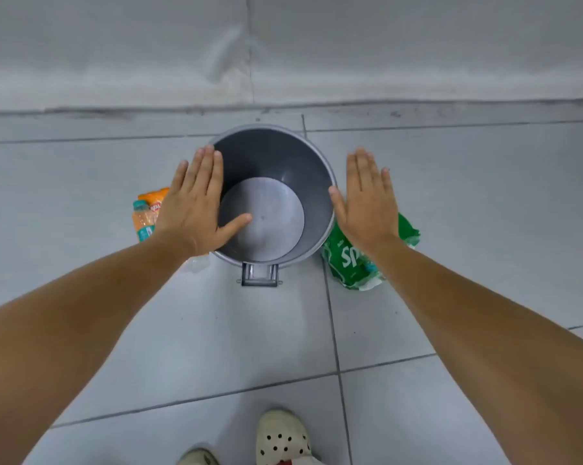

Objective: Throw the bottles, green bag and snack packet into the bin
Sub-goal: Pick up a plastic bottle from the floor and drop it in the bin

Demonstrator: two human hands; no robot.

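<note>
A round grey bin stands on a pale tiled floor, close to the foot of a light wall. Its inside shows only a bare, lighter bottom. A small metal pedal bracket sticks out from the near side of the bin at floor level.

Both of the person's arms reach forward over the floor, palms down, fingers straight and held together. The left hand hangs flat over the left rim of the bin, its thumb spread out over the opening; its grip is loose and empty, wrapped around nothing. The right hand hangs just right of the bin's rim, also flat and empty, with the thumb pointing toward the bin.

On the floor left of the bin lies an orange snack packet, partly hidden under the left hand. Against it lies a bottle of orange drink with a teal cap. A bit of clear plastic shows under the left wrist beside the bin's base; what it belongs to cannot be told.

On the floor right of the bin lies a crumpled green bag with white lettering, partly covered by the right wrist and touching or nearly touching the bin's side.

At the bottom edge, 2 cream clogs with holes stand on the tiles.
</note>
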